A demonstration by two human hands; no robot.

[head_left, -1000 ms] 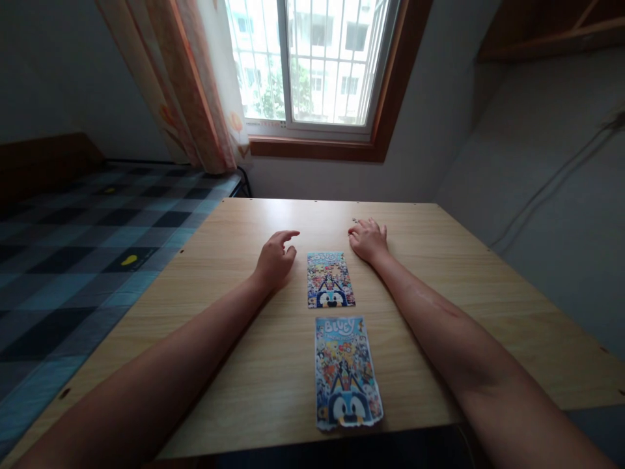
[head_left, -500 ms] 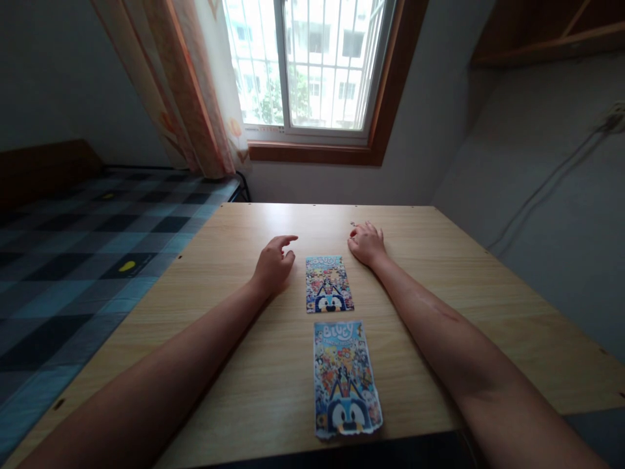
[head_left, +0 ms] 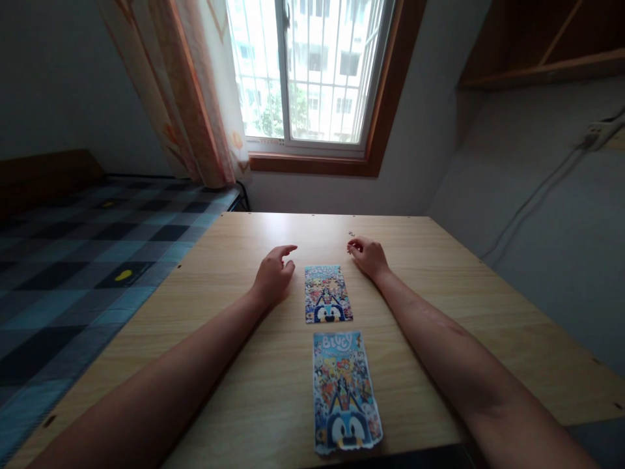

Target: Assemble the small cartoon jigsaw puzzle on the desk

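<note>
A small jigsaw puzzle [head_left: 328, 303] lies flat on the table between my hands, with wood-coloured gaps in its upper half. My left hand [head_left: 275, 270] rests just left of it, thumb and forefinger apart, holding nothing. Beyond the puzzle's upper right corner, my right hand [head_left: 368, 254] pinches a small puzzle piece [head_left: 349, 249] between its fingertips. Another loose piece [head_left: 351, 233] lies on the table just past those fingers. Nearer to me is a torn-edged picture sheet [head_left: 346, 391] with the same printed cartoon dog and "Bluey" lettering.
The pale wooden table [head_left: 234, 404] reaches towards a barred window [head_left: 322, 78] with a curtain [head_left: 180, 98] at its left. A bed with a checked cover [head_left: 122, 241] stands along the left side. On the right wall are a shelf [head_left: 547, 71] and a socket with a cable [head_left: 593, 133].
My right hand has gone from spread fingers over the loose pieces to a pinch, with one piece in its fingertips. The left hand keeps its pose. The view has tilted slightly upward.
</note>
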